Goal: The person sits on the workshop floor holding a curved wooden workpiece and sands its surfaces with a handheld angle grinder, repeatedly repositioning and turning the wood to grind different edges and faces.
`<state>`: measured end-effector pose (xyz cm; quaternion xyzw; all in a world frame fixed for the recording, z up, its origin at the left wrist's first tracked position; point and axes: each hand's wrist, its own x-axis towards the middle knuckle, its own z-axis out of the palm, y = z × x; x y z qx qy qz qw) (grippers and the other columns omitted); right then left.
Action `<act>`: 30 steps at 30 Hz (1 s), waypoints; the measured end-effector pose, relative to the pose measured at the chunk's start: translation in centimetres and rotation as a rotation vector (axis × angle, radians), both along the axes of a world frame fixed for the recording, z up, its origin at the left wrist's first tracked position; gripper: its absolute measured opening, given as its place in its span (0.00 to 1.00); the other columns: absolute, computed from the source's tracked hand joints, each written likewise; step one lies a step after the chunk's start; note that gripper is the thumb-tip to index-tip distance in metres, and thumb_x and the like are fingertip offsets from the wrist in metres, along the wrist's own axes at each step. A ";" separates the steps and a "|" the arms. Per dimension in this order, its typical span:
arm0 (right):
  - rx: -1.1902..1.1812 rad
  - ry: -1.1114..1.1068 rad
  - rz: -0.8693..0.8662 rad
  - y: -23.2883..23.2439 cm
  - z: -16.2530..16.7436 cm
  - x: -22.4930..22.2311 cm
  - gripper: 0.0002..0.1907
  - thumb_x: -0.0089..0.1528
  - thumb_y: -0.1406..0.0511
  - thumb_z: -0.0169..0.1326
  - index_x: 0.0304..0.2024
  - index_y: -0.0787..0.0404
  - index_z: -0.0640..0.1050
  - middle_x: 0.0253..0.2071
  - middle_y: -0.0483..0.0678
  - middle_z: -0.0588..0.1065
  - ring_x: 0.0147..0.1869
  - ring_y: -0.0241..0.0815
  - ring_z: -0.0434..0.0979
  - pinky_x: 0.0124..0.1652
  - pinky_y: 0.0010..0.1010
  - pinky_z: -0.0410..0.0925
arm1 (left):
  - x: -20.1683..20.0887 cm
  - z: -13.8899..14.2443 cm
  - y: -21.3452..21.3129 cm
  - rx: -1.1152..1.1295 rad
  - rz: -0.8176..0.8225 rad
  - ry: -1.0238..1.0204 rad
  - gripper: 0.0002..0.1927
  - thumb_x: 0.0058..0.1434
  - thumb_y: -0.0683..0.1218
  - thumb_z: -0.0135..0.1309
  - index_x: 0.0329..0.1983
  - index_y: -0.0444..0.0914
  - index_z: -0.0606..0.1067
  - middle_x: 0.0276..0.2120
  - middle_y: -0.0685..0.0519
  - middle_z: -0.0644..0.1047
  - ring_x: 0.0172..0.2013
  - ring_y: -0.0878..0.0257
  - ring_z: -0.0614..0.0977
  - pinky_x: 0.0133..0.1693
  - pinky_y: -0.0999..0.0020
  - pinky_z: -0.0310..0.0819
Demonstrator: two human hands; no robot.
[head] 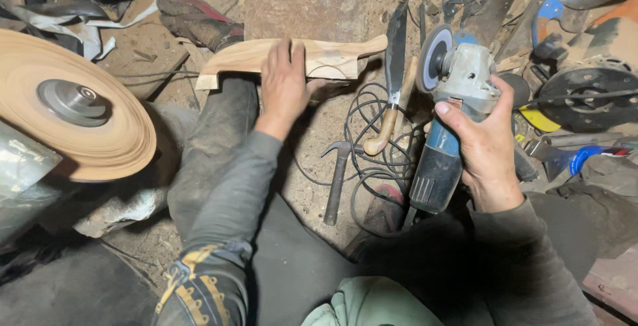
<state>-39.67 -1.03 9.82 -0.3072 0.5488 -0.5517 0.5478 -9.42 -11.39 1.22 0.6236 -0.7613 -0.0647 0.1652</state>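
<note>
My left hand (284,85) presses flat on a carved, light wooden piece (335,57) that rests across my outstretched leg. My right hand (488,146) grips a blue and grey angle grinder (452,100) by its body, with the disc (432,57) facing the wood a short gap away to its right. The grinder's black cable (362,140) lies coiled on the dirt between my legs.
A large tan sanding wheel (80,110) stands at the left. A claw hammer (337,176) and a long knife with a wooden handle (393,87) lie on the ground. Tools, a blue clamp (578,160) and a dark round disc (588,97) crowd the right side.
</note>
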 end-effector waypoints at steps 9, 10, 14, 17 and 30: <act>-0.255 0.209 0.118 -0.6 -2.5 -0.4 0.38 0.67 0.78 0.61 0.70 0.61 0.54 0.60 0.60 0.71 0.58 0.51 0.78 0.56 0.42 0.74 | 1.3 -0.6 -3.0 0.127 -0.116 -0.287 0.46 0.41 0.56 0.74 0.61 0.33 0.70 0.53 0.38 0.69 0.55 0.42 0.71 0.60 0.39 0.59; -0.191 0.050 0.093 -0.6 -2.5 -0.3 0.39 0.65 0.76 0.61 0.69 0.59 0.53 0.59 0.59 0.72 0.53 0.52 0.80 0.52 0.42 0.77 | 1.1 -0.3 -2.6 0.169 -0.138 -0.267 0.45 0.41 0.55 0.74 0.60 0.33 0.71 0.54 0.35 0.69 0.54 0.40 0.71 0.58 0.43 0.62; -0.100 -0.141 0.038 -0.7 -1.9 -0.2 0.39 0.64 0.73 0.59 0.69 0.55 0.51 0.52 0.60 0.73 0.42 0.54 0.82 0.42 0.45 0.79 | -0.3 1.7 -1.5 0.264 -0.171 -0.121 0.38 0.44 0.57 0.73 0.54 0.35 0.72 0.48 0.35 0.71 0.50 0.38 0.74 0.52 0.48 0.67; -0.167 -0.146 0.016 -0.8 -1.1 -0.7 0.38 0.66 0.74 0.58 0.71 0.55 0.51 0.49 0.62 0.73 0.41 0.55 0.82 0.42 0.46 0.79 | -1.3 3.1 -0.9 0.123 -0.148 -0.036 0.41 0.43 0.60 0.73 0.52 0.32 0.71 0.41 0.37 0.75 0.45 0.38 0.77 0.50 0.47 0.69; -0.222 -0.131 0.029 -1.1 -0.9 -0.1 0.40 0.68 0.75 0.59 0.72 0.55 0.50 0.48 0.60 0.73 0.41 0.51 0.80 0.41 0.43 0.77 | -1.8 -0.2 7.1 0.168 0.115 0.521 0.43 0.52 0.66 0.68 0.51 0.28 0.66 0.44 0.32 0.77 0.44 0.38 0.81 0.44 0.50 0.77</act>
